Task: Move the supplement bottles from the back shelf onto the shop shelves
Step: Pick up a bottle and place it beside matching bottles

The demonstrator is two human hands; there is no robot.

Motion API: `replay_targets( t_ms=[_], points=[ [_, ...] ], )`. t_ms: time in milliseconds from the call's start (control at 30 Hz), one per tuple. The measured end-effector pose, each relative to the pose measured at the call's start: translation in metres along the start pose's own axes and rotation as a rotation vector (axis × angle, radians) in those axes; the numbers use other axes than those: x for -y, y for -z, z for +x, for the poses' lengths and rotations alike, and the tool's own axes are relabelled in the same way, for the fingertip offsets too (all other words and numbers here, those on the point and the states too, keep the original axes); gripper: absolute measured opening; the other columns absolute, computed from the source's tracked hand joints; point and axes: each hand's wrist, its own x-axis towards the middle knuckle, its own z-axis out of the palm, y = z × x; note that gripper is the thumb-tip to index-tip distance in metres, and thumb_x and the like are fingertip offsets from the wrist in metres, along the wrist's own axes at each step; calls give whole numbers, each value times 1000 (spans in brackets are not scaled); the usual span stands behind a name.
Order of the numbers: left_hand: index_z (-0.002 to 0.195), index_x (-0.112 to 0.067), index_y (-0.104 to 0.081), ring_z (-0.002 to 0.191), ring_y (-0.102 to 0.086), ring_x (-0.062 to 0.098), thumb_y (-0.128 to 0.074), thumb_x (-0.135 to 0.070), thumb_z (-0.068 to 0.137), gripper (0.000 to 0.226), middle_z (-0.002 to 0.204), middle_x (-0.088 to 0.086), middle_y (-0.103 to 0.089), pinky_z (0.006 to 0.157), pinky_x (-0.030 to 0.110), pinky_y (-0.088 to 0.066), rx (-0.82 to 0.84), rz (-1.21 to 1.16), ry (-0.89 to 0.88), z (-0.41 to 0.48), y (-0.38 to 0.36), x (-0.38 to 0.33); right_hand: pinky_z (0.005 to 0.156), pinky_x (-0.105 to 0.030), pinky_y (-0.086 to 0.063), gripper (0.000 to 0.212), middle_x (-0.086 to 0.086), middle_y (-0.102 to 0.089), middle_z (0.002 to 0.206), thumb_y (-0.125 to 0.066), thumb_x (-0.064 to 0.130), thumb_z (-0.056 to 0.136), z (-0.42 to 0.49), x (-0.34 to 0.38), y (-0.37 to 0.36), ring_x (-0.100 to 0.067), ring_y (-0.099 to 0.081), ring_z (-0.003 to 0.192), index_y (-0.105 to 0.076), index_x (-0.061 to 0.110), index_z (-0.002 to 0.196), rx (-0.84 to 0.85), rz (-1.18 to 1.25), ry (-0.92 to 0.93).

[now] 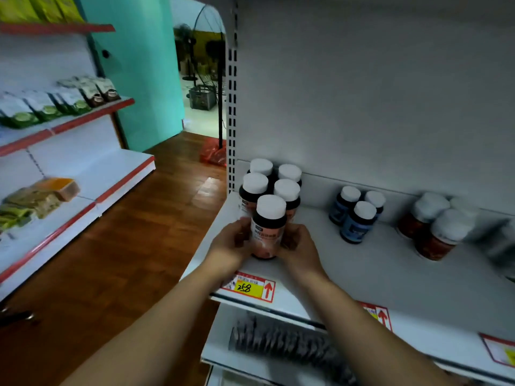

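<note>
Forearms come in low, over the lower shelf with its blurred row of dark packs, past the yellow price tag on the lip, and both hands are working one item. The left hand and right hand are wrapped round the pink-labelled bottle, one on each side, fingers curled onto its label. The bottle stands upright with its base on the shop shelf, near the front edge at the left end. Whether the left fingers also brush the bottle behind, I can't tell. Just behind sit four matching bottles, white caps up, in two tidy pairs against the back panel, so this one looks to be the fifth of its group, being squared up at the head of the block. Further right, well apart, a trio of blue-labelled bottles, and beyond them blurred red-brown-labelled bottles. So stocking is under way, I'd say: three groups are up, with bare shelf between them. The back shelf isn't in shot, so what's left to fetch is unknown. Across the wooden floor, green pouches line another rack.
</note>
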Motion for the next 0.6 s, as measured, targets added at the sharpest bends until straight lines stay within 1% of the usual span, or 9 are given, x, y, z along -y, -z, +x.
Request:
replay_targets(
  t_ms=[33, 133, 167, 233, 300, 367, 433, 500, 600],
  points=[
    [121, -17, -56, 98, -61, 8, -66, -10, 81, 42, 114, 0, -64, 73, 7, -49, 8, 1, -5, 3, 1, 1, 79, -31, -54, 46, -2, -70, 99, -83, 8, 62, -1, -1, -3, -15, -67, 91, -54, 14, 97, -47, 0, -11],
    [110, -23, -58, 97, -62, 8, -66, -11, 81, 33, 107, -2, -66, 77, 14, -51, 24, -22, -10, 7, 5, 5, 65, -18, -48, 36, 3, -68, 89, -80, 8, 66, -5, 0, -12, -12, -64, 83, -53, 14, 90, -150, -11, -32],
    [109, -24, -58, 97, -63, 10, -66, -12, 81, 32, 107, -2, -66, 81, 19, -52, 30, -10, -12, 7, 6, 6, 64, -17, -46, 33, 3, -67, 87, -79, 8, 67, -6, -1, -13, -12, -64, 81, -53, 15, 87, -172, -12, -33],
    [113, -24, -57, 100, -63, 14, -67, -17, 80, 35, 111, -1, -66, 90, 34, -52, 38, 20, -10, 11, 7, 7, 64, -18, -46, 31, 3, -67, 87, -78, 9, 68, -6, -2, -16, -14, -64, 81, -54, 16, 85, -202, -15, -39],
    [117, -26, -57, 102, -62, 15, -67, -20, 79, 39, 114, -1, -66, 94, 41, -50, 40, 38, -16, 14, 9, 8, 63, -17, -45, 30, 4, -67, 86, -78, 11, 68, -6, 0, -17, -9, -64, 78, -54, 16, 86, -210, -26, -39],
    [118, -29, -57, 104, -61, 14, -66, -21, 80, 39, 117, -2, -65, 96, 41, -49, 45, 68, -30, 15, 10, 8, 63, -16, -45, 30, 6, -66, 87, -77, 12, 69, -4, 0, -17, -5, -63, 77, -54, 17, 87, -209, -58, -42],
    [119, -29, -57, 105, -60, 13, -65, -22, 82, 39, 119, -4, -64, 96, 40, -49, 51, 69, -37, 15, 12, 7, 68, -20, -48, 32, 5, -67, 90, -78, 14, 68, -2, -2, -17, -7, -63, 81, -54, 17, 89, -213, -91, -42],
    [123, -26, -55, 106, -57, 14, -64, -22, 83, 41, 116, -7, -60, 98, 39, -47, 44, 72, -30, 14, 12, 6, 75, -25, -51, 35, 4, -68, 92, -79, 16, 67, -1, -3, -18, -10, -65, 85, -55, 17, 93, -219, -109, -52],
    [128, -20, -53, 106, -53, 15, -64, -24, 84, 45, 112, -5, -55, 97, 34, -44, 3, 101, -36, 12, 12, 7, 78, -25, -51, 36, 5, -67, 94, -79, 16, 68, -1, -2, -18, -10, -64, 87, -56, 15, 96, -220, -121, -62]
  ],
)
